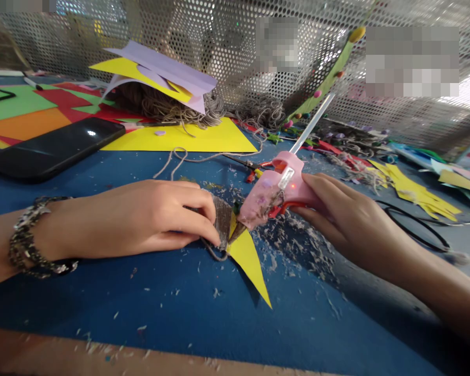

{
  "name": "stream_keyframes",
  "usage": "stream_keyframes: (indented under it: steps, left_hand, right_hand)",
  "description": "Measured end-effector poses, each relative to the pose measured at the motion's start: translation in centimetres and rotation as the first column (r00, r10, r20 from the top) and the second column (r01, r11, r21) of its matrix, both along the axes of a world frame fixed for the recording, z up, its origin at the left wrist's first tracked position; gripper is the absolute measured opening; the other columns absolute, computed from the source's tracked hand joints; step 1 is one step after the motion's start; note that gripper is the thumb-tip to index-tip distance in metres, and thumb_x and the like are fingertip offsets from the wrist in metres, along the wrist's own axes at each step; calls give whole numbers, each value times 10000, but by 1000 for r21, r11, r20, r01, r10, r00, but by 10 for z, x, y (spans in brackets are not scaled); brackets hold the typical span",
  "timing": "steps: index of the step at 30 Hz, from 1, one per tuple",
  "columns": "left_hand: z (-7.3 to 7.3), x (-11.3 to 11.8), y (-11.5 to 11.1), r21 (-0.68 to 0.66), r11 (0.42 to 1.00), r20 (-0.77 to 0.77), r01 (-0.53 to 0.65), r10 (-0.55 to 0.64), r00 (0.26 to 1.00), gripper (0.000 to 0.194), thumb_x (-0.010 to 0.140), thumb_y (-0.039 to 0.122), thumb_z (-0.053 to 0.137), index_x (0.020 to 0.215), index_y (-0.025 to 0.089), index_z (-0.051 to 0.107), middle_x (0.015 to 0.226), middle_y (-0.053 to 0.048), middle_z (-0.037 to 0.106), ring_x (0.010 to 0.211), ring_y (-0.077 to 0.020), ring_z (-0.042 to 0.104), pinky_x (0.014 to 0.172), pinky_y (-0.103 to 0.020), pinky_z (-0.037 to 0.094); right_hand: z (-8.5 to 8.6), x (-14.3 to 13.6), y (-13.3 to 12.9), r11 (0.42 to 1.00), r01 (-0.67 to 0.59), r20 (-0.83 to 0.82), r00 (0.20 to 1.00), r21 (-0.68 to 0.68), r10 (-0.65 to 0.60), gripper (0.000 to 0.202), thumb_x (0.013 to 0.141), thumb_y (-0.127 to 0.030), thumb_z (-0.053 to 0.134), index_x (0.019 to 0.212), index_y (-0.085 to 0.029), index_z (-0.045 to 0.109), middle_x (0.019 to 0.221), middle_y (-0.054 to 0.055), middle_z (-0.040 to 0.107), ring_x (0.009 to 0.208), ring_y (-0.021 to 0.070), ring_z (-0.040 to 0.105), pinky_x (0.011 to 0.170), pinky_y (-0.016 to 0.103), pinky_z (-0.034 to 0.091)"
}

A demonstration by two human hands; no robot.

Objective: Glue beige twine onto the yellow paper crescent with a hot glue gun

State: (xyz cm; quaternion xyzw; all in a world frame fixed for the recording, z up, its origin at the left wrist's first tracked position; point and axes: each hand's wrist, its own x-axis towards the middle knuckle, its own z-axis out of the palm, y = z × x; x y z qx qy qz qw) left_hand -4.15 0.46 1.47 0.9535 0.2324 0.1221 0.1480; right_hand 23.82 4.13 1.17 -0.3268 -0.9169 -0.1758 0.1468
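My right hand grips a pink hot glue gun with a clear glue stick standing out of its back. Its nozzle touches a yellow paper piece beside a strip wound with grey yarn. My left hand, fingers bent, holds the yarn-wrapped piece down on the blue table; the thumb side is partly hidden. A loose end of grey yarn curls below the fingers. The yellow paper tapers to a point toward me.
A black phone lies at left near coloured paper sheets. Behind are a yellow sheet, a heap of grey yarn, and scissors. Yarn scraps litter the table, and a black cord loops at right.
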Motion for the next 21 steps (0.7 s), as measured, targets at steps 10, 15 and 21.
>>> stream_keyframes:
  steps: [10, 15, 21]
  left_hand:
    - [-1, 0, 1, -2, 1000, -4, -10, 10, 1000, 257, 859, 125, 425, 1017, 248, 586, 993, -24, 554, 892, -132, 502, 773, -207, 391]
    - [-1, -1, 1, -9, 1000, 3, -1, 1, 1000, 252, 854, 113, 441, 1020, 242, 579, 989, -6, 540, 905, -115, 488, 777, -183, 364]
    - [1, 0, 0, -13, 1000, -8, -2, 2, 1000, 250, 857, 112, 435, 1019, 239, 577, 999, -15, 539, 907, -123, 489, 778, -199, 368]
  right_hand:
    - [-2, 3, 1, 1000, 23, -19, 1000, -15, -23, 217, 874, -366, 338, 929, -179, 435, 759, 59, 530, 600, 151, 501, 432, 238, 333]
    - [-3, 4, 2, 999, 50, 10, 999, -3, -50, 238, 878, -374, 328, 943, -171, 434, 753, 57, 525, 570, 143, 479, 439, 242, 328]
    - [-2, 1, 3, 999, 46, -7, 999, 5, -46, 216, 882, -364, 313, 899, -181, 425, 747, 50, 522, 576, 145, 479, 444, 245, 327]
